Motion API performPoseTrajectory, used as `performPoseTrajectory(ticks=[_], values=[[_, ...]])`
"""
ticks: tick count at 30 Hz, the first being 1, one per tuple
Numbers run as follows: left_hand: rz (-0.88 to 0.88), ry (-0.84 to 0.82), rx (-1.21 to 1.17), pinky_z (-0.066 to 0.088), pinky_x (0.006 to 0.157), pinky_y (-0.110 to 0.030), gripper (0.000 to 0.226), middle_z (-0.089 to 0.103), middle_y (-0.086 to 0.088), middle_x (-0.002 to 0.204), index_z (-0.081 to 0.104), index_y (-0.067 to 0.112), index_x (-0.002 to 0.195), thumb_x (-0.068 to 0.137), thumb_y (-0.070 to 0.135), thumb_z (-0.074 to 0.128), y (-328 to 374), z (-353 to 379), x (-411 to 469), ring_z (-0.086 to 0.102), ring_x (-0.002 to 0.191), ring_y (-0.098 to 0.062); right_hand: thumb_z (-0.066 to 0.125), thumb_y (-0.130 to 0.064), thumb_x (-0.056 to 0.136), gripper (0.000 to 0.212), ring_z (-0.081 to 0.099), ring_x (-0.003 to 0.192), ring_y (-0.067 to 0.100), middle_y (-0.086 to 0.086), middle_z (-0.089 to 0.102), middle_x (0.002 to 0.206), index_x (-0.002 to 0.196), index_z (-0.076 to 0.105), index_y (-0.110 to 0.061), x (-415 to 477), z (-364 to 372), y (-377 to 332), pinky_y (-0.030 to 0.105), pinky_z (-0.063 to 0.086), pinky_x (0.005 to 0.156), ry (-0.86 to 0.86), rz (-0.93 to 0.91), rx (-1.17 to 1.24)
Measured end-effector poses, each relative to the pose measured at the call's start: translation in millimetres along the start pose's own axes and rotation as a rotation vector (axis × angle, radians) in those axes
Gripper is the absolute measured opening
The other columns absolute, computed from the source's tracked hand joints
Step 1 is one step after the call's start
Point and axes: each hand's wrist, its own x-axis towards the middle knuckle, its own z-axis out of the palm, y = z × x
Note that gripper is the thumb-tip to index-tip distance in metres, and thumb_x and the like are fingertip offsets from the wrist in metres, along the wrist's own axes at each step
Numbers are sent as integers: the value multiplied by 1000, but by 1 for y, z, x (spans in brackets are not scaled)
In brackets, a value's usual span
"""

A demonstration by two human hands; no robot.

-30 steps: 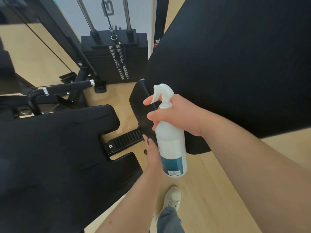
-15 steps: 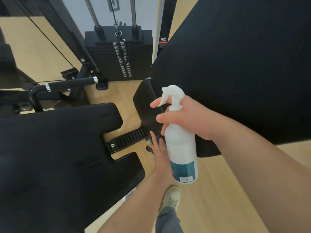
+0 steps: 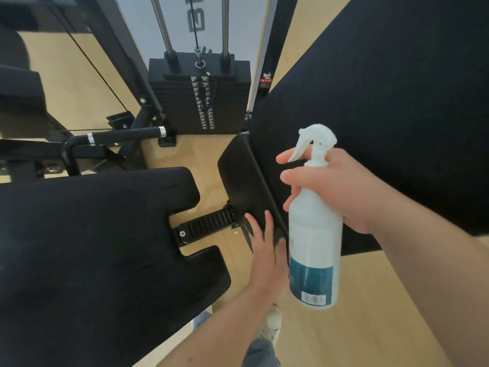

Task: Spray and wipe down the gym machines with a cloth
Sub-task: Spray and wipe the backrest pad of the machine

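Wooden floor (image 3: 370,300), gym machine (image 3: 79,247), white shoe (image 3: 272,327)

My right grip (image 3: 336,192) curls round the neck of the spray bottle (image 3: 315,247), forefinger stretched forward, forearm entering from the lower right. My left grip (image 3: 267,252) lies flat, fingers straight, arm reaching up from below.
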Motion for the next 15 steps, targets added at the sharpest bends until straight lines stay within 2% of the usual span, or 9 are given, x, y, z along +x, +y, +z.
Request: performPoseTrajectory(ticks=[1, 2, 3, 5, 6, 7, 10, 13, 15], values=[[36, 17, 72, 4, 124, -32, 64, -37, 29, 158, -11, 71, 144, 111, 42, 36, 7, -9, 12, -18, 153, -4, 73, -23, 89, 30, 77, 77, 20, 5, 75, 86, 111, 67, -42, 1, 1, 1, 40, 64, 70, 7, 0, -35], [65, 105, 79, 5, 125, -33, 65, -37, 27, 158, -11, 69, 144, 112, 36, 34, 25, -20, 20, -18, 154, -8, 73, -24, 89, 30, 76, 76, 19, 3, 75, 85, 111, 66, -44, 2, 3, 2, 40, 63, 72, 21, -2, -70], [11, 170, 55, 5, 127, -40, 62, -32, 21, 163, -8, 63, 150, 112, 33, 30, 40, -25, 37, -16, 156, -15, 73, -25, 88, 30, 76, 75, 17, 2, 75, 83, 110, 66, -45, 3, 6, 3, 39, 62, 73, 42, -8, -94], [-111, 236, -41, 7, 128, -52, 56, -18, 4, 171, 1, 34, 163, 113, 27, 23, 71, -50, 84, -9, 158, -30, 73, -24, 87, 29, 74, 70, 12, -2, 74, 76, 107, 65, -45, 6, 13, 5, 37, 61, 71, 80, -18, -101], [-134, 276, -23, 11, 127, -54, 54, -11, -2, 172, 3, 25, 164, 113, 25, 21, 88, -61, 103, -3, 158, -35, 73, -24, 87, 28, 74, 69, 10, -3, 74, 75, 106, 65, -44, 9, 15, 6, 37, 61, 71, 98, -20, -101], [-179, 275, 6, 14, 126, -54, 54, -8, -6, 172, 4, 25, 165, 113, 26, 20, 96, -67, 120, 2, 158, -37, 73, -25, 87, 28, 74, 69, 9, -3, 73, 75, 106, 65, -44, 11, 16, 7, 38, 62, 72, 114, -17, -102], [-40, 205, 176, 15, 126, -56, 59, -8, -9, 172, -2, 34, 163, 111, 30, 26, 86, -73, 119, 3, 158, -36, 72, -25, 87, 28, 75, 71, 13, -1, 74, 80, 106, 65, -44, 15, 16, 4, 42, 64, 76, 131, 10, -73], [152, 76, 254, 10, 127, -59, 63, -12, 12, 171, 1, 41, 163, 106, 49, 27, 47, -49, 61, -6, 159, -22, 72, -26, 87, 29, 75, 72, 13, -1, 75, 80, 107, 66, -45, 16, 15, 0, 41, 63, 76, 104, 40, -64], [137, -19, 226, 3, 128, -56, 59, -19, 22, 166, 1, 59, 155, 103, 66, 27, 37, -35, 31, -13, 158, -15, 72, -28, 85, 30, 75, 76, 16, 0, 75, 83, 108, 65, -46, 18, 15, 0, 41, 63, 77, 88, 61, -74]])
